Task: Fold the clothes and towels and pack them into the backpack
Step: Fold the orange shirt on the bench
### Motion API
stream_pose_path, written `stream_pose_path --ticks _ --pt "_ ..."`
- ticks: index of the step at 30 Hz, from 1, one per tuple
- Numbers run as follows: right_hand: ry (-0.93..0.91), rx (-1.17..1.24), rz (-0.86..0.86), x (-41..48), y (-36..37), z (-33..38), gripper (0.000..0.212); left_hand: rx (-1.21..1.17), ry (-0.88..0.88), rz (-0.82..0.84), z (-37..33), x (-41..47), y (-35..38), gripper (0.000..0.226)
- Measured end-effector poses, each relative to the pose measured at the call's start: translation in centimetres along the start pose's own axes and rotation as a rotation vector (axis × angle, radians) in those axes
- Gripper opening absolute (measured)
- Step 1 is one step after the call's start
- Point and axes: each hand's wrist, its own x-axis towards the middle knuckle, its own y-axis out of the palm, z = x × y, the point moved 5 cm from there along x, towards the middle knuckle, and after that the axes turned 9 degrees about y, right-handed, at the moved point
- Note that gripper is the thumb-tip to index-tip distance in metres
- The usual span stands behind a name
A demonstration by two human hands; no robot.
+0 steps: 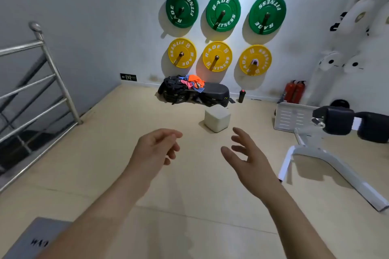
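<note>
A black backpack [173, 89] leans on the left end of a low black bench [216, 92] at the far wall. A heap of clothes and towels [193, 82], orange, pink and blue, lies on the bench beside the backpack. My left hand [155, 149] and my right hand [248, 157] are stretched out in front of me over the floor, well short of the bench. Both hold nothing; the left fingers hang loosely curled and the right fingers are spread.
A white cube stool [217, 119] stands on the floor before the bench. A dark bottle [242, 96] stands right of the bench. A white exercise machine [315, 132] fills the right side. A metal stair railing [42, 90] runs along the left. Coloured weight plates [223, 12] hang on the wall.
</note>
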Motion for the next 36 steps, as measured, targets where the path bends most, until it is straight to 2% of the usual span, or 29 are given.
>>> stream_pose_path --ticks 2,4,9,13,16,18,22,25,27,29,31,36 --pt "0.061 0.070 -0.023 3.9 1.5 -0.7 0.057 -0.064 -0.058 -0.007 2.2 3.8 -0.5 0.022" --pt "0.084 -0.015 -0.039 8.1 2.8 -1.9 0.064 0.032 -0.070 -0.028 4.5 8.3 -1.0 0.023" --pt "0.049 -0.239 -0.090 22.4 3.8 -4.5 0.082 0.451 0.142 0.020 7.9 22.3 -0.9 0.032" --pt "0.087 -0.427 -0.033 35.3 4.6 -4.4 0.096 0.910 0.261 0.175 9.9 33.8 -0.1 0.066" --pt "0.138 -0.492 0.002 44.7 5.3 -3.8 0.098 1.038 0.284 0.205 10.8 42.6 -1.1 0.076" --pt "0.202 -0.321 0.022 50.8 5.4 -3.6 0.093 0.965 0.231 0.186 11.6 48.1 -1.8 0.077" --pt "0.273 -0.001 -0.049 62.0 6.9 -3.8 0.076 0.558 0.077 0.030 15.0 59.4 -3.4 0.067" --pt "0.387 0.232 -0.195 69.9 8.4 -5.2 0.049 0.224 0.000 -0.112 18.8 67.9 -4.6 0.037" --pt "0.514 0.470 -0.219 75.8 10.2 -6.0 0.042 0.046 -0.050 -0.178 21.4 74.3 -5.7 0.026" --pt "0.648 0.750 -0.213 81.4 12.0 -6.3 0.041 -0.097 -0.140 -0.198 23.6 80.6 -6.5 0.028" --pt "0.707 0.941 -0.191 86.6 13.2 -5.7 0.046 -0.204 -0.228 -0.198 25.6 86.1 -6.9 0.031" --pt "0.666 1.266 -0.211 98.0 14.0 -5.4 0.055 -0.345 -0.413 -0.184 29.1 98.3 -5.8 0.024"
